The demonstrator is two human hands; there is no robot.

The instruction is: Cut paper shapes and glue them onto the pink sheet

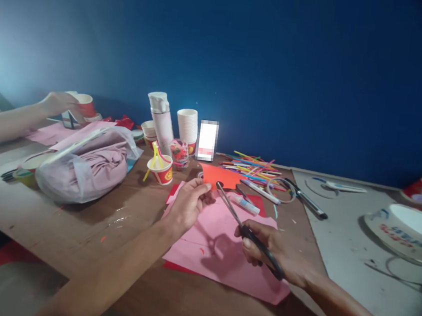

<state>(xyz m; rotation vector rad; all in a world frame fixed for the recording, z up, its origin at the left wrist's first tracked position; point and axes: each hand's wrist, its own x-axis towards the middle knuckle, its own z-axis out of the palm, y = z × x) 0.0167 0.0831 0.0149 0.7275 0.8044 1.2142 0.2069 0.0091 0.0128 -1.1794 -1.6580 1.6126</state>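
Observation:
My left hand [188, 203] pinches the near left edge of a piece of orange paper [218, 175], holding it up over the table. In my right hand [262, 244] is a pair of scissors [233, 211] with black handles, its blades pointing up and left. The blade tips meet the lower edge of the orange paper, close to a dark round spot. Below both hands lies a large sheet of pink paper [219, 259] on top of red paper [180, 267]. A glue tube [246, 204] rests on the pink sheet, just beyond the scissors.
Colourful sticks [251, 166], a paper cup [163, 170], stacked cups [187, 125] and a white bottle [161, 122] stand behind. A plastic bag with pink cloth [92, 170] lies left. Another person's hand [64, 104] is far left. A box cutter [311, 204] and white tape roll [407, 231] are right.

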